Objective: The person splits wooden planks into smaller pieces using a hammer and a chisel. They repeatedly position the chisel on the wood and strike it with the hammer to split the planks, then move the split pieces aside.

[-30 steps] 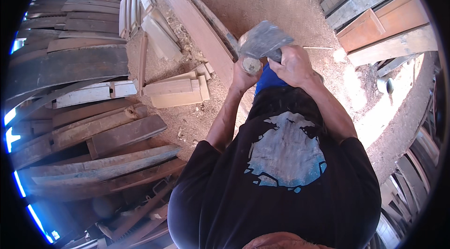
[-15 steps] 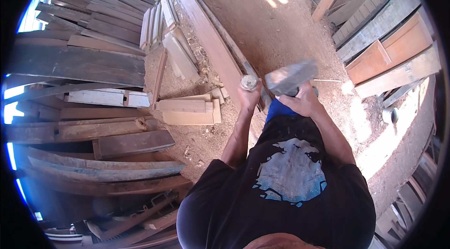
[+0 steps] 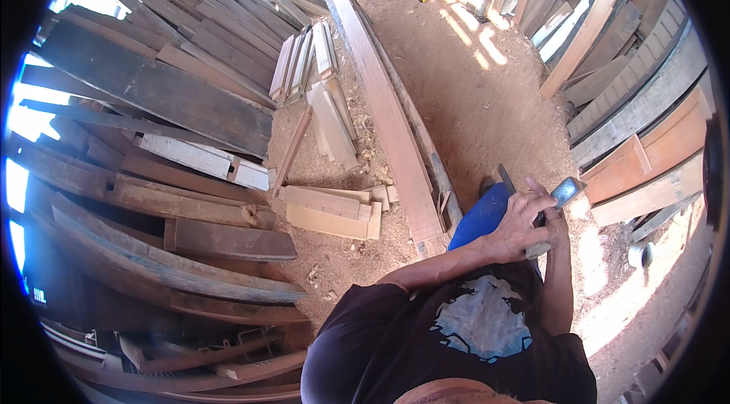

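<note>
My left hand (image 3: pixel 523 220) reaches across my body to the right and overlaps my right hand. Its index finger is raised while the others bend around what looks like a chisel; a thin dark blade (image 3: pixel 506 178) sticks out beyond the knuckles and a pale round handle end (image 3: pixel 537 250) shows below the palm. In my right hand (image 3: pixel 557 231), mostly covered by the left, is a hammer; its shiny grey metal head (image 3: pixel 567 192) points up and right. Left of my knees, a long reddish-brown plank (image 3: pixel 388 111) rests along a dark-edged beam (image 3: pixel 430 149).
Short pale boards (image 3: pixel 327 210) and slats (image 3: pixel 332 123) lie on shavings left of the plank. Stacked old timber (image 3: pixel 152 107) fills the left side. Boards lean at the right, including an orange panel (image 3: pixel 646 149). A metal can (image 3: pixel 640 255) lies on the ground at right.
My left hand has left the plank's near end and swung right, onto my right hand. The hammer has moved right and lower, and its head has turned. My view has shifted.
</note>
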### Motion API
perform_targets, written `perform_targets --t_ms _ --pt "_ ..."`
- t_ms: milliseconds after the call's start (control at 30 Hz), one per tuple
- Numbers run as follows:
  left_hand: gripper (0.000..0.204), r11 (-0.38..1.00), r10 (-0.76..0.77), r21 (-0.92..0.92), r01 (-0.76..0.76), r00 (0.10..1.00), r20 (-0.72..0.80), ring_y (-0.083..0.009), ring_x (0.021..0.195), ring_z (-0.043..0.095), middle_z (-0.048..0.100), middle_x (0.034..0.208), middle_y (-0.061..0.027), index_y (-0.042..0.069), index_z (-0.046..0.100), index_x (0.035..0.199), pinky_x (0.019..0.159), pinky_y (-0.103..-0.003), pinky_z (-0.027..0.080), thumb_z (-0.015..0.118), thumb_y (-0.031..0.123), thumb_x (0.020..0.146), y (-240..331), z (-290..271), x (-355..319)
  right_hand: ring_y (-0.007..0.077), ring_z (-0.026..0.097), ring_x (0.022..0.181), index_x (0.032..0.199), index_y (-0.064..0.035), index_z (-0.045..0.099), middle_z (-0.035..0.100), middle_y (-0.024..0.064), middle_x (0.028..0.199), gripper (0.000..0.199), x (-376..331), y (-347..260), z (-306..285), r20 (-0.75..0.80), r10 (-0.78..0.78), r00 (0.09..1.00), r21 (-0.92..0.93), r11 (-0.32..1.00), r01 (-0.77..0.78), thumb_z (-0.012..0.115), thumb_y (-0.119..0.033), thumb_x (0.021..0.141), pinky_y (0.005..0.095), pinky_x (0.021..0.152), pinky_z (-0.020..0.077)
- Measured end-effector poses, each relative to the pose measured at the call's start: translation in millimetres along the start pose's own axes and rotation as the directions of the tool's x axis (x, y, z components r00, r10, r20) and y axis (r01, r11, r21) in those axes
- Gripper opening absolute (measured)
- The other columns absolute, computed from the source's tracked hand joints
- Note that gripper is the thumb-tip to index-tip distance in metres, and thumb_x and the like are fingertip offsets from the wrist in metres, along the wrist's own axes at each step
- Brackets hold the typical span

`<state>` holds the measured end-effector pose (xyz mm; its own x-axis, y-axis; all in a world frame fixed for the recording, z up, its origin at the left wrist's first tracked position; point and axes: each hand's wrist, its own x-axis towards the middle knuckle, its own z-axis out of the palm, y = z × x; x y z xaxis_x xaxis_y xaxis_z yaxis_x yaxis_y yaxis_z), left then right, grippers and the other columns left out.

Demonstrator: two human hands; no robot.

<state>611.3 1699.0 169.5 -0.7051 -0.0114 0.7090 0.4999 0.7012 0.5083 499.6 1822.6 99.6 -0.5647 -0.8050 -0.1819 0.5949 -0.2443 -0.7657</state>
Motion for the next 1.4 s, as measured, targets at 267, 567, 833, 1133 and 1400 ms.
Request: perform_targets --t_ms 267,567,833,1133,1400 --pt "0.038 1.000 0.014 -0.027 -0.006 0.955 0.296 -0.0413 0.130 0.037 0.032 0.152 -0.0217 0.023 0.071 0.107 0.099 -0.059 0.031 0.073 0.018 0.070 -8 25 -14 0.0194 0.065 0.099 0.141 -0.0006 0.051 0.064 0.0069 0.119 0.059 -5 13 -39 -0.140 0.185 0.973 -0.068 0.978 -0.195 0.068 -0.034 0.095 0.0329 0.091 0.0538" --pt "0.041 0.996 0.030 -0.090 0.009 0.906 0.421 -0.0414 0.130 0.038 0.034 0.149 -0.0254 0.020 0.067 0.118 0.098 -0.058 0.033 0.066 0.007 0.079 -2 65 -12 0.0231 0.065 0.101 0.136 0.0010 0.053 0.065 0.0107 0.115 0.050 -32 -16 -17 0.009 -0.044 0.999 0.229 0.973 0.041 0.066 -0.022 0.094 0.0366 0.092 0.0534" --pt "0.115 0.042 -0.991 0.670 0.742 0.116 -0.066 -0.0520 0.147 0.007 0.002 0.162 -0.0308 0.016 0.019 0.158 0.116 -0.067 0.013 0.086 0.048 0.070 -114 -17 -114 0.0187 0.060 0.082 0.109 -0.0024 0.061 0.062 0.0048 0.084 0.041 21 -60 -124 -0.368 -0.006 0.930 -0.065 0.998 -0.019 0.078 -0.016 0.074 0.0332 0.080 0.0492" --pt "0.134 -0.381 -0.919 0.665 0.643 -0.345 -0.192 -0.0635 0.142 0.003 0.001 0.147 -0.0522 -0.009 -0.015 0.151 0.118 -0.061 0.015 0.081 0.048 0.076 -145 -28 -187 0.0197 0.064 0.095 0.122 0.0032 0.057 0.068 0.0099 0.108 0.053 86 -114 -215 -0.496 0.016 0.868 -0.678 0.618 -0.398 0.081 -0.013 0.078 0.0345 0.087 0.0516" --pt "0.135 -0.450 -0.876 0.631 0.631 -0.451 -0.174 -0.0606 0.144 0.010 -0.003 0.155 -0.0441 -0.001 -0.012 0.154 0.115 -0.065 0.023 0.086 0.038 0.071 -163 -37 -164 0.0368 0.068 0.101 0.117 0.0017 0.066 0.070 0.0225 0.106 0.058 92 -124 -265 -0.491 0.336 0.804 -0.838 0.070 -0.541 0.079 -0.018 0.063 0.0425 0.087 0.0531"
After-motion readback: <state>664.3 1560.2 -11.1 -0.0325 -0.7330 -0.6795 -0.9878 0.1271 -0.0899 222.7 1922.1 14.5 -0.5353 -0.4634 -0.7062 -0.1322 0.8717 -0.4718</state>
